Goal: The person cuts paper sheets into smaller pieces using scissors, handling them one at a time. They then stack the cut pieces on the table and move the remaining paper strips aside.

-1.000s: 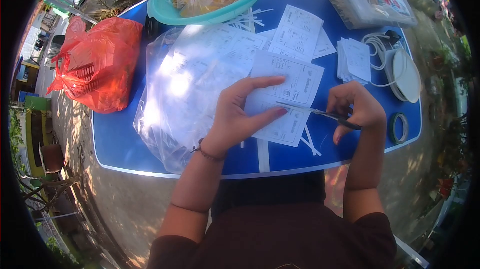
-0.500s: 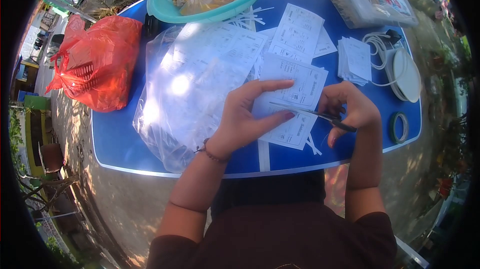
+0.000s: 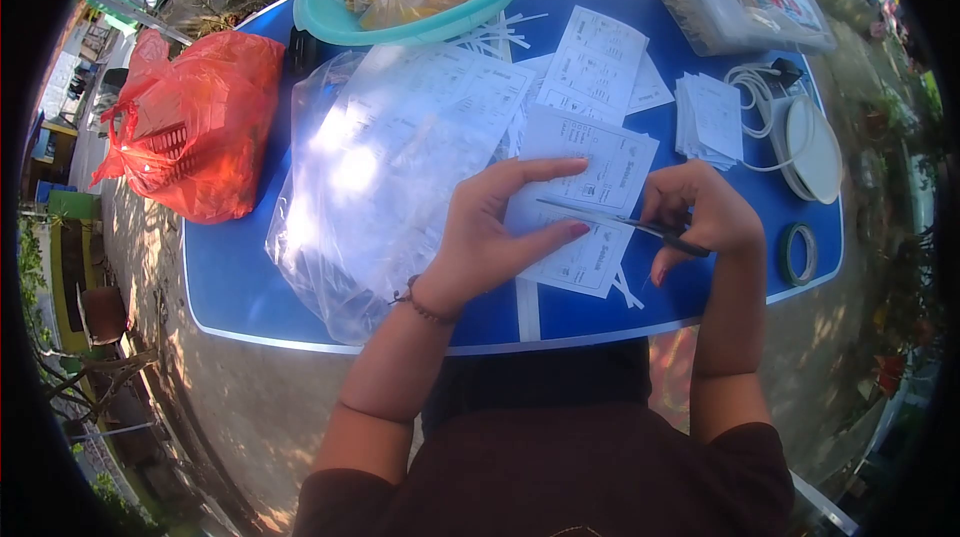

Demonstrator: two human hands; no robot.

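Note:
My left hand [image 3: 480, 232] grips the left edge of a white printed paper sheet [image 3: 600, 167], its thumb and index finger spread along the paper. A pair of dark-handled scissors [image 3: 648, 227] is in my right hand [image 3: 718, 212], fingers and thumb around the handles. The blades lie across the sheet between two printed blocks, pointing left towards my left thumb. Under and beyond the sheet are more printed papers [image 3: 595, 57]. A clear plastic bag [image 3: 340, 227] with printed sheets in it lies left of my left hand.
A teal basin [image 3: 330, 27] holds yellowish bagged food. Nearby are a red plastic bag [image 3: 215, 137], a clear plastic box [image 3: 690, 17], a stack of cut slips [image 3: 708, 117], a white round device [image 3: 812, 152] with a cable, a tape roll [image 3: 798, 255] and paper strips [image 3: 500, 32].
My right hand and the scissors have shifted very slightly up and left along the sheet. The paper's upper part has moved a little to the right. My left hand stays put.

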